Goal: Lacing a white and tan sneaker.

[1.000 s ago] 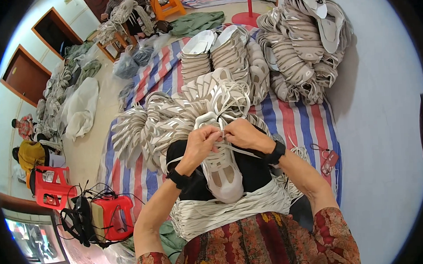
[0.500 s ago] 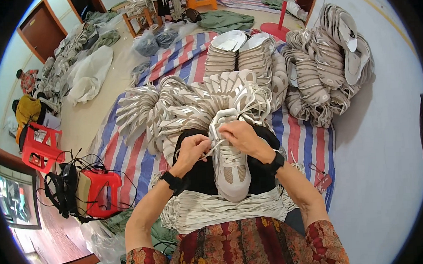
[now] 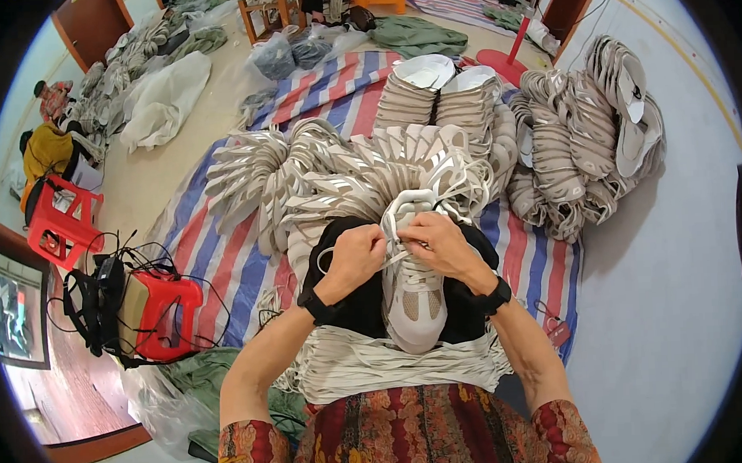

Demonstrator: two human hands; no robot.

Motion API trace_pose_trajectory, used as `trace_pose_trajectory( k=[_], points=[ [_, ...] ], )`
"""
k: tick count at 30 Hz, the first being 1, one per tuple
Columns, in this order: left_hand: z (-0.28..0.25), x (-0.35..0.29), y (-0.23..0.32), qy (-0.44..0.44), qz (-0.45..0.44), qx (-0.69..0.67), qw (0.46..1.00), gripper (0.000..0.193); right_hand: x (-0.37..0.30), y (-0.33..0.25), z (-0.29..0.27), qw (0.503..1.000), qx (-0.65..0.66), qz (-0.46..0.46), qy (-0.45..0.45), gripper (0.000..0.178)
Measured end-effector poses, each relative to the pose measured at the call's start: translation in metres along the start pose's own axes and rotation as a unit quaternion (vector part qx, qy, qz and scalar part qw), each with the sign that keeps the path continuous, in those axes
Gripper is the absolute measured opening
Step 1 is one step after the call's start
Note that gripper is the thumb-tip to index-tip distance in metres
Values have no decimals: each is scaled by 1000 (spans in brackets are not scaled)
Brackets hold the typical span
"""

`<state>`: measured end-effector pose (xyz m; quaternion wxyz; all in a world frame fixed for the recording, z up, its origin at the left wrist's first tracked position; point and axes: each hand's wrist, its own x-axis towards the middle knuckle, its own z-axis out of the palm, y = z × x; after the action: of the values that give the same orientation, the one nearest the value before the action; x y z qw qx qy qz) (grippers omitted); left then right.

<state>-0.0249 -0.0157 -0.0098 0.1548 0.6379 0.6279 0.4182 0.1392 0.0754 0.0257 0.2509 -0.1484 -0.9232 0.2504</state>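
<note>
A beige and white shoe upper [image 3: 415, 320] lies over my black-clad lap, toe toward me, its lower eyelets laced. At the left edge of its opening, my left hand [image 3: 357, 255] is closed on a white shoelace [image 3: 393, 262], part of which loops out beside the hand. My right hand [image 3: 442, 243] lies over the upper eyelets with its fingers pinched together. The lace runs toward those fingertips, but the fingers hide what they grip. A thick bundle of pale laces [image 3: 393, 367] rests across my lap, just below the toe.
Rows of nested shoe uppers [image 3: 327, 171] fan out ahead on a striped tarp [image 3: 232, 262]. More stacks [image 3: 578, 140] lean near the right wall. A red stool [image 3: 169, 315] with black straps and cables stands at left. People [image 3: 49, 159] sit at far left.
My left hand has risen and moved closer to the shoe, its back now turned up. My right hand remains at the upper eyelets. The whole view has shifted slightly.
</note>
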Motion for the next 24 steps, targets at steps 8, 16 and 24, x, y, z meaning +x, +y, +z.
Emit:
trace_pose_trajectory(
  k=[8,16,24],
  points=[
    [3,4,1,-27,-44,-77,996,9,-2,5,6,999,3,30,-11,14],
    [10,8,0,-57,-232,-293,926,6,3,9,18,991,-137,12,-8,5],
    [2,6,7,-30,54,58,996,9,-71,35,-119,859,-383,226,254,12]
  ],
)
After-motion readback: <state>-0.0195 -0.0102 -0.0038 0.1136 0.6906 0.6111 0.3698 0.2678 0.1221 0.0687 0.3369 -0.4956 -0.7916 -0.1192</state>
